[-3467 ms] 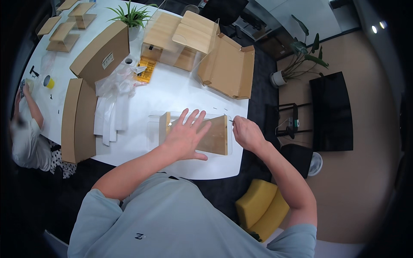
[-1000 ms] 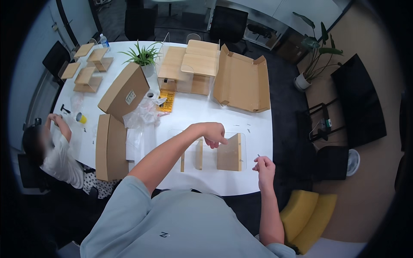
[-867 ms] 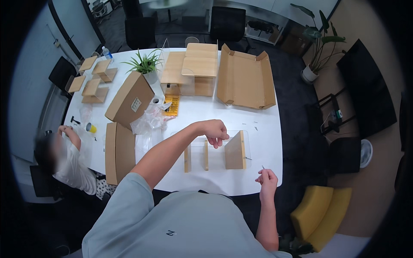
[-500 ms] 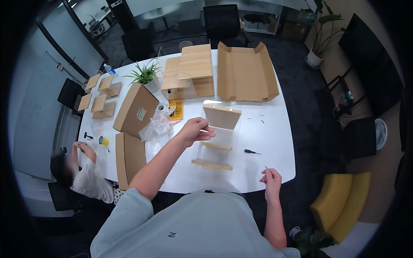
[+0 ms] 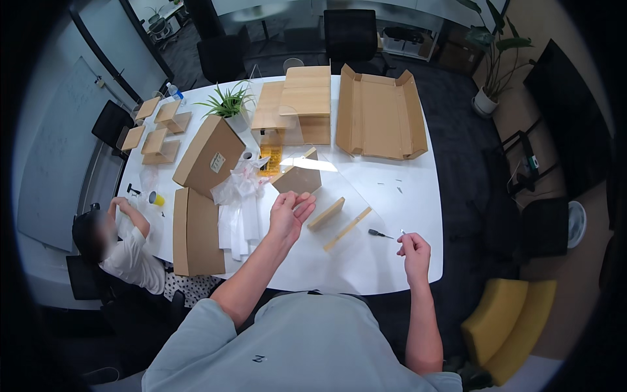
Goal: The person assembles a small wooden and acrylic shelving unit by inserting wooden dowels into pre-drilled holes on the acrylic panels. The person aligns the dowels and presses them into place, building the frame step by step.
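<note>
In front of me is a frame of clear plastic panel (image 5: 339, 189) with wooden boards: a wider board (image 5: 302, 179) at its far end and two narrow wooden strips, one in the middle (image 5: 326, 214) and one nearer my right (image 5: 347, 229). My left hand (image 5: 290, 212) is closed at the panel's left edge, its fingers curled; the exact grip is hard to make out. Beyond the frame's right side, my right hand (image 5: 415, 251) pinches a small, thin metal piece (image 5: 402, 232). A black-handled screwdriver (image 5: 377, 233) lies on the white table (image 5: 392, 268) between that hand and the frame.
Small metal pieces (image 5: 400, 190) lie at right. Behind stand wooden-and-clear units (image 5: 307, 91) and an open cardboard tray (image 5: 382, 117). An open carton (image 5: 196, 228), white plastic wrap (image 5: 241, 186) and a potted plant (image 5: 228, 104) are at left. A person (image 5: 134, 255) sits far left.
The frame has turned anticlockwise, its wooden strips now slanting up to the right. My left hand has shifted slightly with it. My right hand has risen a little, still pinching the metal piece.
</note>
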Demonstrator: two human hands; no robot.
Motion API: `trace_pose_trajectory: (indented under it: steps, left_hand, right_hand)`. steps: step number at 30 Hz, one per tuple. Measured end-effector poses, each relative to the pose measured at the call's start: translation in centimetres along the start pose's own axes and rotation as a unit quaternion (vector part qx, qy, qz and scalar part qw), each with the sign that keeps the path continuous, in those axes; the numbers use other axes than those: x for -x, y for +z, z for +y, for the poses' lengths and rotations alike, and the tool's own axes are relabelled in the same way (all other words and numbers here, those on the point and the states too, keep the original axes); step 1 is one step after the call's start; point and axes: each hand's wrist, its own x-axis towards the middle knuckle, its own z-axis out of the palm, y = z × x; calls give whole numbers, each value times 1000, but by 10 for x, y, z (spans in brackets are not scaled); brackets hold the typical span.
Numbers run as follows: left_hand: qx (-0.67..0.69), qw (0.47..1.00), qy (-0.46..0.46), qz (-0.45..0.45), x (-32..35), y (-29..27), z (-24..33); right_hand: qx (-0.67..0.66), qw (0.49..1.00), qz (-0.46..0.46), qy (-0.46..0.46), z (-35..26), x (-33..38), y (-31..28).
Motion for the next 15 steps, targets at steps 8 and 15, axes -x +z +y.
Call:
trace_pose_trajectory:
  steps: [8, 15]
  left_hand:
    - [10, 1000, 26, 7, 8, -10, -10]
    - [-128, 986, -80, -70, 23, -29, -8]
  right_hand:
    - [171, 982, -20, -79, -28, -4, 10]
    - [84, 979, -178, -57, -142, 37, 50]
